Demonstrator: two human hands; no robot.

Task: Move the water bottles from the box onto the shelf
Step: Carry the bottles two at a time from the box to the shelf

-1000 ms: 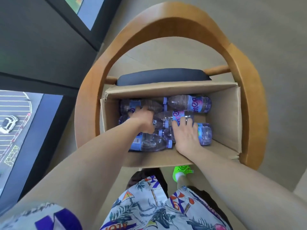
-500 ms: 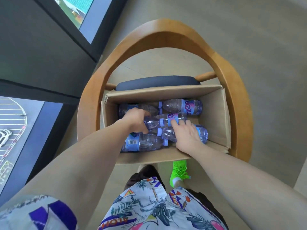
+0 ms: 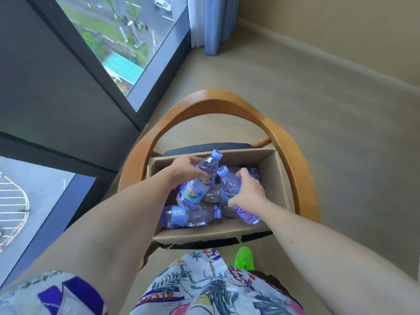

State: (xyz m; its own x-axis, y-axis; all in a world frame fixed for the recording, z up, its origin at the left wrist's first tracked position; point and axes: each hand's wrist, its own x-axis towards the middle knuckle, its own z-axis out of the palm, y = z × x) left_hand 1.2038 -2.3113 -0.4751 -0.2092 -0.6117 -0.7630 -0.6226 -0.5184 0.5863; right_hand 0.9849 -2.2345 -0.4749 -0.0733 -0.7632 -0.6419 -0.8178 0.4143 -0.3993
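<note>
Both bare arms reach forward and down, left hand [image 3: 185, 170] and right hand [image 3: 247, 189] each curled in a closed grip

Wooden chair [image 3: 286, 142] w/ dark seat cushion [image 3: 204, 147] carries open cardboard box [image 3: 276, 178]; chair stands on beige floor [image 3: 318, 110].
</note>
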